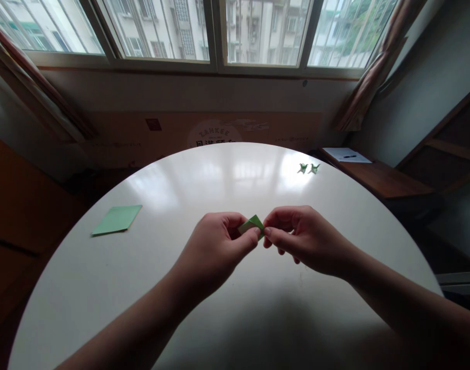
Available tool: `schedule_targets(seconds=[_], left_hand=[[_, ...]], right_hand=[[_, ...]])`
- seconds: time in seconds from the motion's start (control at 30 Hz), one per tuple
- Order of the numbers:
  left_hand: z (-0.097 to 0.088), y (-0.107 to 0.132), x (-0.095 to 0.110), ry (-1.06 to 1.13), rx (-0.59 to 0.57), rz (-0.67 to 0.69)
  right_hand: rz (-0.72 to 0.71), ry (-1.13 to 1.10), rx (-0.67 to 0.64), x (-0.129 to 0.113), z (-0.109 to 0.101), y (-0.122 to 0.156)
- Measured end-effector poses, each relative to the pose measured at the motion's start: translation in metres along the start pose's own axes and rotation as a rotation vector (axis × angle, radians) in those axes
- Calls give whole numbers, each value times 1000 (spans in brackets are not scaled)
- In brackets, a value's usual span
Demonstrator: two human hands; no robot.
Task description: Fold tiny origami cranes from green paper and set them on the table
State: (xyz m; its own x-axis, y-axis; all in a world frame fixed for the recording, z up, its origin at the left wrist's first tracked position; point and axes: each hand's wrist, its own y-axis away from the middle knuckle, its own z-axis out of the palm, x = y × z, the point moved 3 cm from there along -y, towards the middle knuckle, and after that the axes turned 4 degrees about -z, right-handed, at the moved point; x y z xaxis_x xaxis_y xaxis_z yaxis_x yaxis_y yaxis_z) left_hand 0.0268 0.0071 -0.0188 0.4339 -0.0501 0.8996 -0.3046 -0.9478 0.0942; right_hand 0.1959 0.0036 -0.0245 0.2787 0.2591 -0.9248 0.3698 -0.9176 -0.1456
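A small piece of folded green paper (253, 223) is held above the middle of the white round table (150, 313). My left hand (219, 246) grips its left part, with the thumb lying along the near side. At the paper's right corner, my right hand (302, 236) pinches with thumb and index finger, the other fingers curled below. The two hands almost meet, and their fingertips hide parts of the paper. Its upper edge comes to a point.
A stack of green square paper (117, 220) lies on the table's left side. Two small folded green paper cranes (309, 168) stand near the far right edge. Beyond it, a brown side table (389, 177) carries a white sheet (345, 154) with a dark pen. Windows are behind.
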Motion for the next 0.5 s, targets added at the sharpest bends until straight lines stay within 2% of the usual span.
schedule_targets(seconds=[0.1,0.23,0.37,0.5], left_hand=[[-1,-1,0,81,-5,-39],[-2,-2,0,139,1,-60],[-3,-2,0,90,8,-26],[-1,1,2,-23,43,30]], right_hand=[[2,23,18,1,-6,0],[21,-80,41,5,-11,0],[27,-192,-27,6,-5,0],[53,-178,-32,7,3,-1]])
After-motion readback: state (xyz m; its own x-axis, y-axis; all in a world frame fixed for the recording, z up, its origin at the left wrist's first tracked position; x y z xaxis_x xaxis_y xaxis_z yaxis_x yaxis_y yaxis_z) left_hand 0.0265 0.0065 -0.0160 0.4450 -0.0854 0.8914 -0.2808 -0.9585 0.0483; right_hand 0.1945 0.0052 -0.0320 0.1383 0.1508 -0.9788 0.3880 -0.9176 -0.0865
